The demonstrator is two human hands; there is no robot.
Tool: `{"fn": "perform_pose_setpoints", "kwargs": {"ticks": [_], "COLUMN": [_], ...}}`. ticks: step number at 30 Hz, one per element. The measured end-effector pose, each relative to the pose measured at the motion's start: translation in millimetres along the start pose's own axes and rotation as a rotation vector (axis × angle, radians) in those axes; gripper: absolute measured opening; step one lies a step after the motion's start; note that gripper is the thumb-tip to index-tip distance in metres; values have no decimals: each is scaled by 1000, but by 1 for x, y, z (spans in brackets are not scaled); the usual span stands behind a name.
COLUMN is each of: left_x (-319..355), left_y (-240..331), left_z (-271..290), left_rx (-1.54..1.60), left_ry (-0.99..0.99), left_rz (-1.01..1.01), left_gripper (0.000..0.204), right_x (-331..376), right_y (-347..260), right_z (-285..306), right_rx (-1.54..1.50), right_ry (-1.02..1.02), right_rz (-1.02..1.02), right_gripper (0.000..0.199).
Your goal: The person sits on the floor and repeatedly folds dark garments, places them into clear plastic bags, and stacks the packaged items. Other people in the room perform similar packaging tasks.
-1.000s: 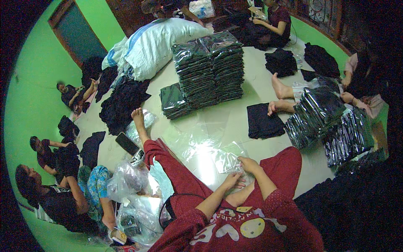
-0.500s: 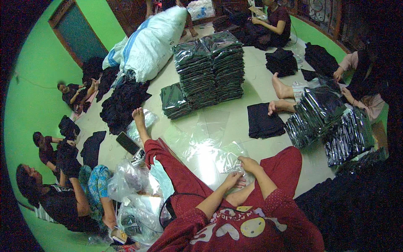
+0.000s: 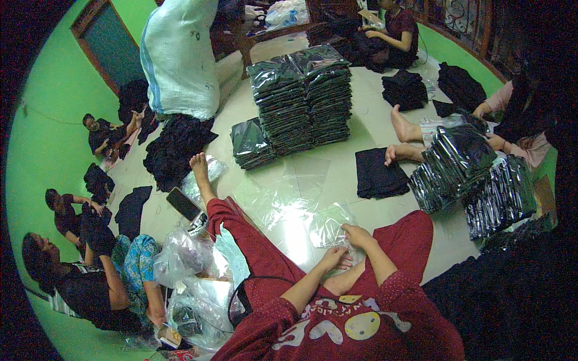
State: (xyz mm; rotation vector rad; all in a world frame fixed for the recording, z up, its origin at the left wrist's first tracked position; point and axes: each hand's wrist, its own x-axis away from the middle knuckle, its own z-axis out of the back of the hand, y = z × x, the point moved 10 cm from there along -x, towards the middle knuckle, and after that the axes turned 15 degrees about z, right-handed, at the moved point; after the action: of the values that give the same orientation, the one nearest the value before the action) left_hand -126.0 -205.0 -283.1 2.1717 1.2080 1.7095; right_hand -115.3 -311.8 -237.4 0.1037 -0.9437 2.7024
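Over my lap, my left hand (image 3: 336, 259) and my right hand (image 3: 359, 236) hold a clear plastic bag (image 3: 330, 227). My right fingers pinch its right edge. The left hand sits lower, its fingers bent at the bag's near edge, and the exact grip there is partly hidden. More clear bags (image 3: 271, 195) lie flat on the tiles beyond my left leg. Further out rises a tall double stack of black folded garments in shiny plastic (image 3: 301, 99), with a lower pile against its left side.
Left of my leg are a phone (image 3: 183, 204) and crumpled plastic bags (image 3: 195, 307). A big white sack (image 3: 180, 60) stands behind a heap of black cloth (image 3: 174, 150). Co-workers sit along both sides. Wrapped packs (image 3: 451, 168) lean at the right, near folded black cloth (image 3: 380, 172).
The white sack has swung from leaning right to standing upright, further left. On the left, a seated co-worker's arm has shifted. My hands and the bag have barely moved.
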Motion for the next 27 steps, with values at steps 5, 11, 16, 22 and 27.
{"fn": "perform_pose_setpoints", "kwargs": {"ticks": [5,11,16,22,27], "left_x": [0,-1,-2,2,2], "left_y": [-2,0,-4,-1,-1], "left_z": [2,2,3,0,0], "left_rx": [0,-5,9,8,19], "left_ry": [25,12,21,8,6], "left_rz": [27,-14,32,33,23], "left_gripper": [40,47,41,42,43], "right_x": [-1,-1,0,0,-1], "right_y": [0,0,-1,-2,0], "right_z": [0,0,1,2,-1], "right_rx": [-26,-25,-34,-31,-7], "right_ry": [16,24,35,42,18], "right_rz": [7,9,27,38,22], "right_gripper": [36,35,34,34,35]}}
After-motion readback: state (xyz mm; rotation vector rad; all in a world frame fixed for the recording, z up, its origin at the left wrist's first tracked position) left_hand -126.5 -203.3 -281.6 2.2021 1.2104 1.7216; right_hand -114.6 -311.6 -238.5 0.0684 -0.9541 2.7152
